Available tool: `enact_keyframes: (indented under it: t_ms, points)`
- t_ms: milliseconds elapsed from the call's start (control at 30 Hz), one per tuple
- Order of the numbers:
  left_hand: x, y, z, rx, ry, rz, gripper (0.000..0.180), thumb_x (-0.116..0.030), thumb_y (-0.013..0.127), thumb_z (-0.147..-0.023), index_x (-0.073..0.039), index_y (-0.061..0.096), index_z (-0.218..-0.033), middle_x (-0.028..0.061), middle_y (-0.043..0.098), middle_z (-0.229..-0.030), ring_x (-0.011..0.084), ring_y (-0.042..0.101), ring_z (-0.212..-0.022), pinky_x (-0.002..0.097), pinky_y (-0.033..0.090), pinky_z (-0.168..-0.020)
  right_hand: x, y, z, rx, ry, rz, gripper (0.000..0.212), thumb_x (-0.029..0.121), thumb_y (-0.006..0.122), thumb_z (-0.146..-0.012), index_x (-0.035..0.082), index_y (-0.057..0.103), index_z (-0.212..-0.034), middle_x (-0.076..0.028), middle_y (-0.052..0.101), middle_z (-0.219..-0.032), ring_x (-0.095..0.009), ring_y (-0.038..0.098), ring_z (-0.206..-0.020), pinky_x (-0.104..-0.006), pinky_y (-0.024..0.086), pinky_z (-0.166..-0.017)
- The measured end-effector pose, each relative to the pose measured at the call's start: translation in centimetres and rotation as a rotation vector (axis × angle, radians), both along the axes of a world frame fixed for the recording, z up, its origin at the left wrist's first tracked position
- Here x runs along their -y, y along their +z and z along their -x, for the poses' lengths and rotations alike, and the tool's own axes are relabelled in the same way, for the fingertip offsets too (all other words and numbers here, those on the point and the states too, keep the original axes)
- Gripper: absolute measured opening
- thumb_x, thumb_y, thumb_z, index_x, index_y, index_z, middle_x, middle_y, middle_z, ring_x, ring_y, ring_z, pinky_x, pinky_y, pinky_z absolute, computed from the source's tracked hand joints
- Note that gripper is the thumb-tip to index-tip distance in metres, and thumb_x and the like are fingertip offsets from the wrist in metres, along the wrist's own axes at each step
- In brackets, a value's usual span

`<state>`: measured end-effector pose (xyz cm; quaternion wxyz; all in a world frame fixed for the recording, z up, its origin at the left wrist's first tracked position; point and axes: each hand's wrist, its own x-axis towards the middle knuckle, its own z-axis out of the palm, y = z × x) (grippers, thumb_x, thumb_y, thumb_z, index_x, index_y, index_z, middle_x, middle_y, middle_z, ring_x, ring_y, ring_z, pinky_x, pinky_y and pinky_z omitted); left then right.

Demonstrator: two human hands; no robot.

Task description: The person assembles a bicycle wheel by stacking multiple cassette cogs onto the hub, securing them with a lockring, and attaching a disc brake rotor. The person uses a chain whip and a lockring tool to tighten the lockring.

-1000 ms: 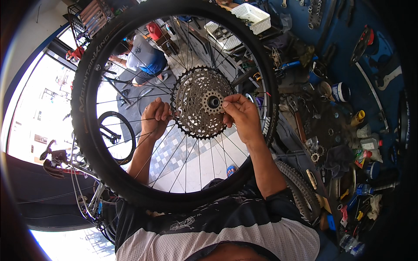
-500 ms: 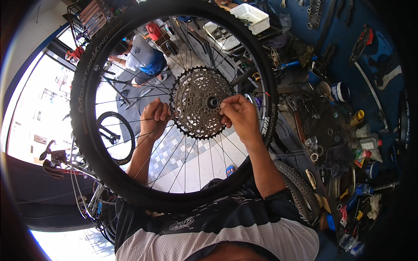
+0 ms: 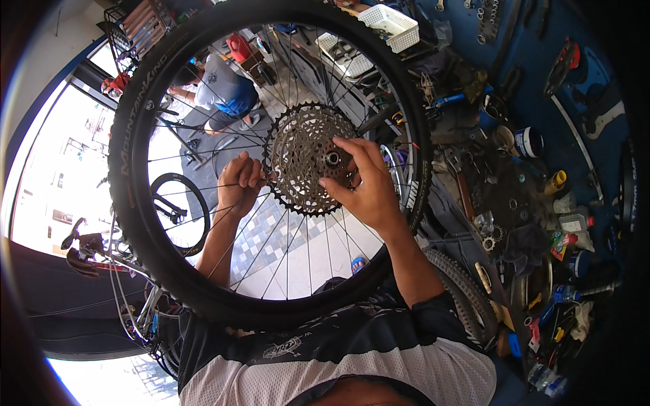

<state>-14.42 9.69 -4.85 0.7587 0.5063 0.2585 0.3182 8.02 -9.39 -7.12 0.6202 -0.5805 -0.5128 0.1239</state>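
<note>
A mountain bike wheel with a black knobby tyre (image 3: 128,196) stands in front of me, its thin spokes crossing the view. At its hub sits a large, dirty metal cassette (image 3: 298,152) with a small round hub end (image 3: 332,158) at its centre. My right hand (image 3: 369,186) reaches round the cassette's smaller sprockets, thumb below and fingers above, gripping them. My left hand (image 3: 240,181) is closed among the spokes at the cassette's left edge. Whatever it holds is hidden by its curled fingers.
To the right, a cluttered workbench (image 3: 474,183) carries tools, bottles and tubs. White baskets (image 3: 393,28) stand at the far end. Another person (image 3: 227,88) crouches beyond the wheel. A bicycle (image 3: 139,298) stands at lower left, and another tyre (image 3: 467,298) leans at lower right.
My right hand has gone from a pinch beside the hub end to a wider grasp round the smaller sprockets. The left hand and the wheel have barely moved.
</note>
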Motion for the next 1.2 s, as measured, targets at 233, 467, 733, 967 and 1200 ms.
enact_keyframes:
  t_ms: [233, 467, 733, 967, 1200]
  points:
    - [-0.3, -0.3, 0.3, 0.008, -0.016, -0.009, 0.058, -0.033, 0.051, -0.108, -0.016, 0.039, -0.054, 0.0021, 0.040, -0.058, 0.0173, 0.051, -0.068, 0.0406, 0.055, -0.084, -0.5, 0.6, -1.0, 0.090, 0.004, 0.088, 0.081, 0.041, 0.090, -0.076, 0.006, 0.058, -0.142, -0.014, 0.060, -0.125, -0.030, 0.064, -0.108, -0.0394, 0.054, -0.091]
    - [-0.4, -0.4, 0.3, 0.017, -0.020, 0.007, 0.058, -0.032, 0.050, -0.108, -0.016, 0.039, -0.054, 0.0019, 0.040, -0.058, 0.0176, 0.049, -0.066, 0.0428, 0.056, -0.085, -0.7, 0.9, -1.3, 0.131, -0.001, 0.101, 0.081, 0.047, 0.089, -0.075, 0.008, 0.059, -0.140, -0.014, 0.060, -0.123, -0.035, 0.063, -0.113, -0.0441, 0.052, -0.095]
    - [-0.6, -0.5, 0.4, -0.007, -0.018, 0.003, 0.058, -0.033, 0.049, -0.108, -0.016, 0.039, -0.054, 0.0020, 0.039, -0.058, 0.0177, 0.049, -0.069, 0.0426, 0.056, -0.085, -0.7, 1.2, -1.2, 0.194, -0.038, 0.098, 0.083, 0.050, 0.090, -0.071, 0.008, 0.062, -0.137, -0.013, 0.062, -0.122, -0.032, 0.066, -0.111, -0.0417, 0.054, -0.094]
    - [-0.1, -0.1, 0.0, 0.007, 0.014, 0.007, 0.058, -0.033, 0.048, -0.109, -0.017, 0.038, -0.054, 0.0012, 0.039, -0.057, 0.0171, 0.047, -0.064, 0.0384, 0.050, -0.075, -0.6, 1.8, -1.2, 0.199, -0.043, 0.159, 0.085, 0.055, 0.089, -0.070, 0.009, 0.062, -0.136, -0.014, 0.063, -0.121, -0.034, 0.067, -0.111, -0.0433, 0.054, -0.093]
    - [0.9, 0.3, -0.7, -0.008, 0.094, -0.006, 0.057, -0.034, 0.048, -0.110, -0.020, 0.037, -0.056, -0.0020, 0.037, -0.053, 0.0131, 0.041, -0.051, 0.0288, 0.041, -0.053, -0.8, 1.8, -1.1, 0.230, -0.057, 0.196, 0.088, 0.058, 0.089, -0.069, 0.009, 0.062, -0.136, -0.013, 0.063, -0.122, -0.034, 0.067, -0.111, -0.0445, 0.054, -0.092]
